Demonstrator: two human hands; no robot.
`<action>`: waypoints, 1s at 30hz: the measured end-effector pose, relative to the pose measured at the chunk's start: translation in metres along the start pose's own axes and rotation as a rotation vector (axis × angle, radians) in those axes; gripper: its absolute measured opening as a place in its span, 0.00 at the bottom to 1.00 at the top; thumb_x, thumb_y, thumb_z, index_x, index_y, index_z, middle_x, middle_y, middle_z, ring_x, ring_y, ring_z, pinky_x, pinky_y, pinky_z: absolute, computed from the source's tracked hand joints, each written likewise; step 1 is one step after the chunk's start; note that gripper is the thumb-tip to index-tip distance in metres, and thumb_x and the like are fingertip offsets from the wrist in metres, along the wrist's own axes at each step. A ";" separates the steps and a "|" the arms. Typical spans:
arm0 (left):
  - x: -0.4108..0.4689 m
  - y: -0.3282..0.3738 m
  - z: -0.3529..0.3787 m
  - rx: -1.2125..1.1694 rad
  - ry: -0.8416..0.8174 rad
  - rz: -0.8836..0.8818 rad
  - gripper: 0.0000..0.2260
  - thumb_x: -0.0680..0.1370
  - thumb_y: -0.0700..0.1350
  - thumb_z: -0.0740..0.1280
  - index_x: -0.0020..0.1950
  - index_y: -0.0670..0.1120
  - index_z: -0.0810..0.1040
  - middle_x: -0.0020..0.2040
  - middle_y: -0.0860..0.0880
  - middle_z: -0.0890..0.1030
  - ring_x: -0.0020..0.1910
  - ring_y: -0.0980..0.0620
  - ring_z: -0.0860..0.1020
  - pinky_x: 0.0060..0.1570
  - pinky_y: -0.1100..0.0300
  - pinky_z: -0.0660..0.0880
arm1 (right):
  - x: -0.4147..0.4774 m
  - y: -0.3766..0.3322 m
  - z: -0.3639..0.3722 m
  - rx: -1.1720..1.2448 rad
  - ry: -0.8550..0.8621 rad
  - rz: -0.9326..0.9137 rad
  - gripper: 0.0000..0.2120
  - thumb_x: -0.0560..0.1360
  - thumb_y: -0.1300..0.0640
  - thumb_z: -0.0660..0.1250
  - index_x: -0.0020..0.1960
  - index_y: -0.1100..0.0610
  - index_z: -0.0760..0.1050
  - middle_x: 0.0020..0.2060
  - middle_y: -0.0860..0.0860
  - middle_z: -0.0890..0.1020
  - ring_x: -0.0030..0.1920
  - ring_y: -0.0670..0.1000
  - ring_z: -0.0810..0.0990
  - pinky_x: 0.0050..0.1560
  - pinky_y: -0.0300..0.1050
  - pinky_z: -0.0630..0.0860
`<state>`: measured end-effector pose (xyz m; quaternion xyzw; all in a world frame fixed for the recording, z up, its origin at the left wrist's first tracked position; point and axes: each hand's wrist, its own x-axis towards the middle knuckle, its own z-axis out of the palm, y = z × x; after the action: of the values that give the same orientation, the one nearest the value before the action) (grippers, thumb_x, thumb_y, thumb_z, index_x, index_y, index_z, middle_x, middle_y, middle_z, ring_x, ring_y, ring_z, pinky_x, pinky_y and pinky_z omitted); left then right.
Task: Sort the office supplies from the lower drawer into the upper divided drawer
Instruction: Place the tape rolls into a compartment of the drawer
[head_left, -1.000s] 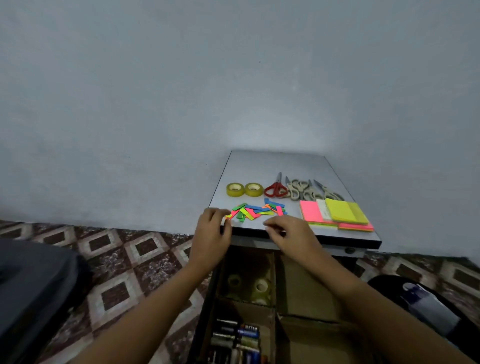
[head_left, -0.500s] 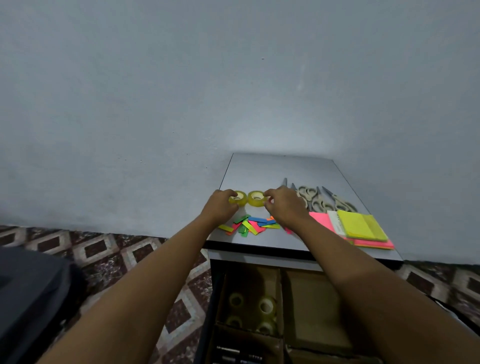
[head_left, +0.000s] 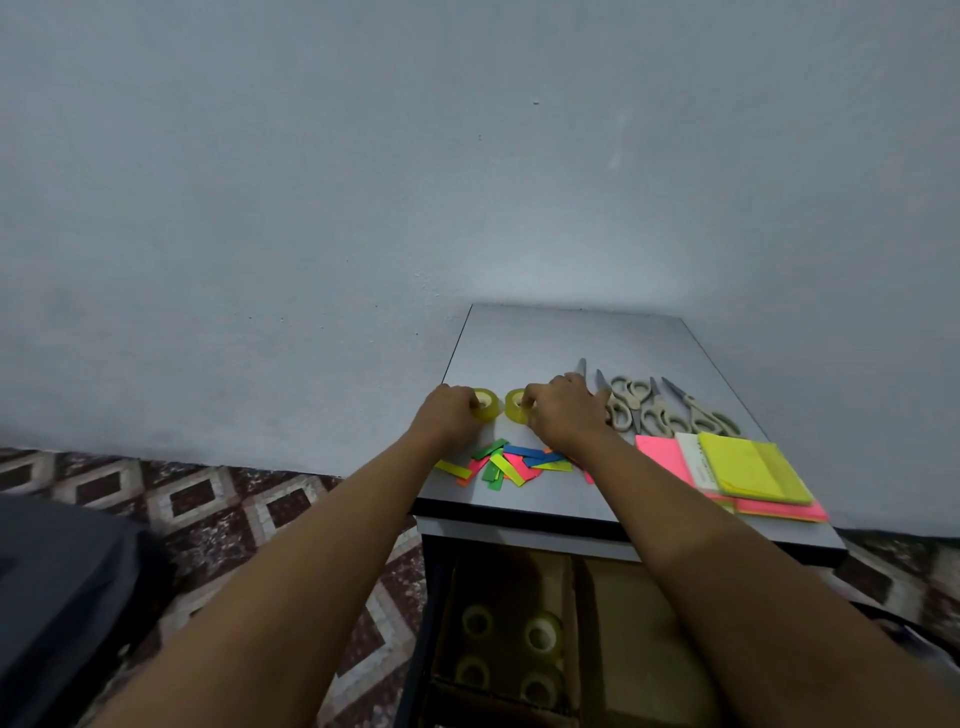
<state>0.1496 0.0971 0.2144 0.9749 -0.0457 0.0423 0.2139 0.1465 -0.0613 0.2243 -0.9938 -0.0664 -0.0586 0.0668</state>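
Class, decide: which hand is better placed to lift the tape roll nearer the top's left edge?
Left. The left hand grips that tape roll; the right hand is on the other roll.

— What do we have on the table (head_left: 545, 343)?

— Near its left edge, two yellow rolls lying flat, side by side: the left tape roll (head_left: 487, 405) and the right tape roll (head_left: 516, 407), with a small gap between them.

— And closer to us?

— A loose heap of coloured paper strips (head_left: 506, 465), overlapping one another.

— To the right?

— We count three pairs of beige-handled scissors (head_left: 657, 415), blades towards the wall, and one more blade (head_left: 582, 366) whose handles we cannot see. In front of them a pink pad (head_left: 660, 454), a white pad (head_left: 693, 462) and a yellow pad (head_left: 748, 467) overlap.
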 end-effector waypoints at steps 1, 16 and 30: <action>-0.002 -0.001 0.000 -0.003 0.009 -0.004 0.16 0.78 0.44 0.62 0.65 0.41 0.74 0.61 0.39 0.75 0.60 0.43 0.73 0.57 0.57 0.70 | 0.000 -0.001 0.000 0.001 0.004 -0.006 0.13 0.78 0.57 0.59 0.60 0.49 0.74 0.61 0.56 0.73 0.70 0.58 0.60 0.68 0.71 0.50; -0.076 0.024 -0.017 -0.304 0.285 0.156 0.16 0.74 0.45 0.70 0.60 0.42 0.75 0.60 0.44 0.75 0.57 0.48 0.73 0.47 0.67 0.64 | -0.083 0.007 -0.013 0.543 0.392 -0.091 0.11 0.72 0.57 0.67 0.54 0.57 0.77 0.53 0.54 0.76 0.55 0.51 0.73 0.48 0.38 0.64; -0.188 0.006 0.021 -0.174 -0.116 0.294 0.29 0.72 0.49 0.71 0.71 0.45 0.67 0.63 0.49 0.67 0.58 0.56 0.70 0.55 0.70 0.64 | -0.240 -0.003 0.074 0.744 0.237 0.160 0.18 0.72 0.58 0.70 0.60 0.52 0.71 0.54 0.48 0.73 0.56 0.47 0.73 0.53 0.38 0.70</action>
<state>-0.0362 0.0959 0.1793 0.9363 -0.2036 0.0127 0.2860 -0.0821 -0.0778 0.1215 -0.8903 0.0029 -0.1394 0.4336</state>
